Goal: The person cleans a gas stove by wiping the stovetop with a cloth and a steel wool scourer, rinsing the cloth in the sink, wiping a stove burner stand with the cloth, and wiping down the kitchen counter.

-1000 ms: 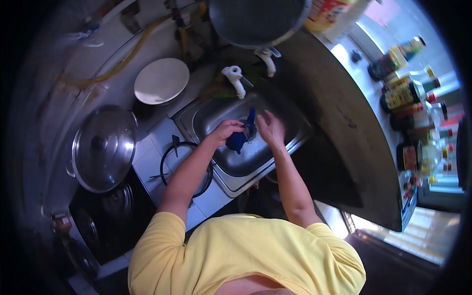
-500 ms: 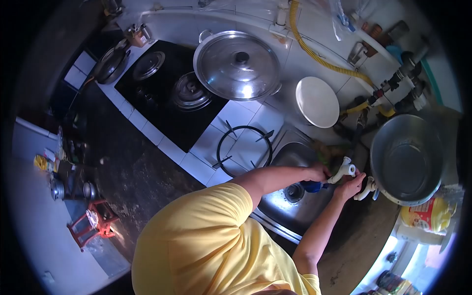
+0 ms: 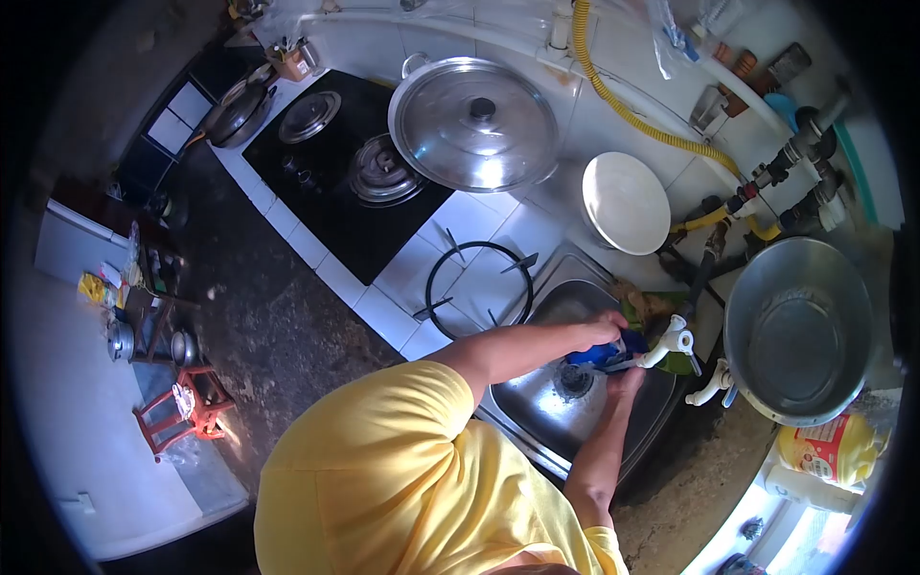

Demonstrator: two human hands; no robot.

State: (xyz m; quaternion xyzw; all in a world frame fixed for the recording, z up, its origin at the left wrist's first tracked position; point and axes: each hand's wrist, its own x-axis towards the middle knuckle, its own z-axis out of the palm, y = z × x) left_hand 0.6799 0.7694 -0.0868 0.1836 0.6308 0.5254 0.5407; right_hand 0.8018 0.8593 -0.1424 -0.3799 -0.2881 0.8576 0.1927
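Note:
Over the metal sink (image 3: pixel 537 407), my left hand (image 3: pixel 606 329) is closed on a blue object (image 3: pixel 599 353), whose exact kind I cannot make out. My right hand (image 3: pixel 628 379) is on the other side of the blue object, just below the white tap (image 3: pixel 675 342), its fingers bent and partly hidden. What looks like running water comes from the tap onto the blue object. The round drain (image 3: pixel 575 380) shows beneath it in the basin.
A black ring stand (image 3: pixel 429 287) lies on the tiles left of the sink. Behind are a lidded pot (image 3: pixel 474 125), a pale bowl (image 3: pixel 626 203) and a stove (image 3: pixel 335 182). A second tap (image 3: pixel 711 382) and large metal basin (image 3: pixel 797 331) stand at the right.
Since half a second ago, my right hand has moved from the tap down to the blue object, and water now shows. The view had earlier swung round toward the stove.

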